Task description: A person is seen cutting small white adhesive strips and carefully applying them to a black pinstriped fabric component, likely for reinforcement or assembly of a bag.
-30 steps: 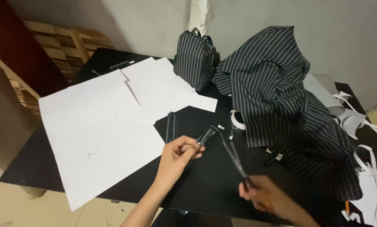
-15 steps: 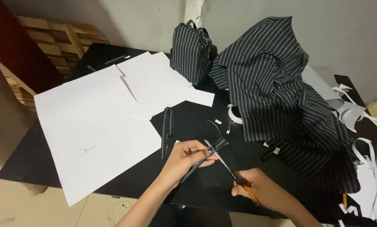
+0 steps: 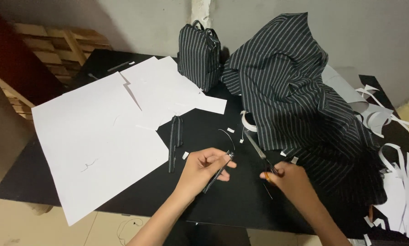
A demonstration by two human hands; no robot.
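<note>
I am pinching a narrow striped fabric strip point(image 3: 217, 173) in my left hand point(image 3: 204, 169) near the black table's point(image 3: 122, 200) front edge; its long axis is slanting up toward the scissors point(image 3: 258, 150), which my right hand point(image 3: 290, 178) is gripping, blades seemingly shut, just to the strip's right.

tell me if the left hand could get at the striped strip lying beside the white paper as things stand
Probably yes. The left hand pinches another dark strip, but the striped strip lies just to its left on bare black table, nothing between them.
</note>
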